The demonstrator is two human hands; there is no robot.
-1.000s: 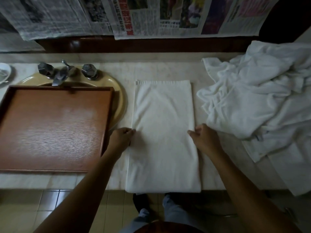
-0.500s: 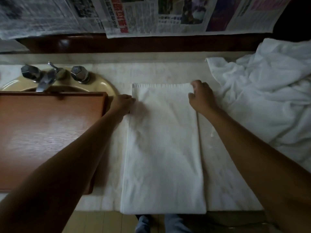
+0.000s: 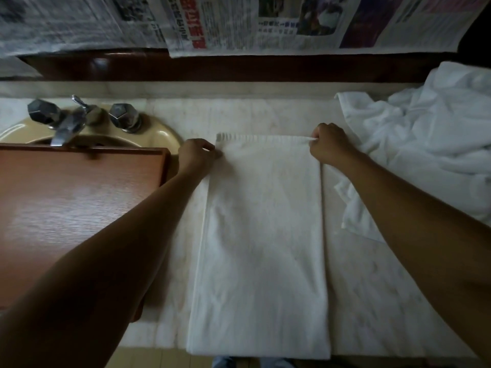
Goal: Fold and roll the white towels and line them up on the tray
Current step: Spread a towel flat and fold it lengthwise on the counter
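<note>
Change since a second ago: both hands sat at mid-length of the strip then, and half a second ago they were nearing its far end. They are now at the far corners.

- Left hand (image 3: 198, 155): fingers curled at the far left corner. Thumb and fingertip seem to pinch the edge just below the hem, though dim light and blur make this grip less sure.
- Right hand (image 3: 330, 148): curled tight, pinching the far right corner. The ribbed hem is drawn into a small peak between thumb and finger.
- Folded white towel (image 3: 265, 235): a long narrow strip lying flat on the pale marble counter (image 3: 372, 288). It has not moved; the near end reaches the counter's front edge and the far end is held by both hands.

Around:
- Rectangular reddish-brown wooden tray (image 3: 66, 208) lies left of the strip, over the beige oval sink (image 3: 162, 134). The left forearm crosses its near right corner.
- Chrome tap with two faceted knobs (image 3: 66, 123) stands behind the tray.
- Crumpled heap of white towels (image 3: 425, 155) lies right of the strip. The right forearm passes over its lower flap, and the right hand is just beside its edge.
- Newspaper sheets (image 3: 239, 22) hang along the wall above a dark wooden ledge (image 3: 239, 67).
</note>
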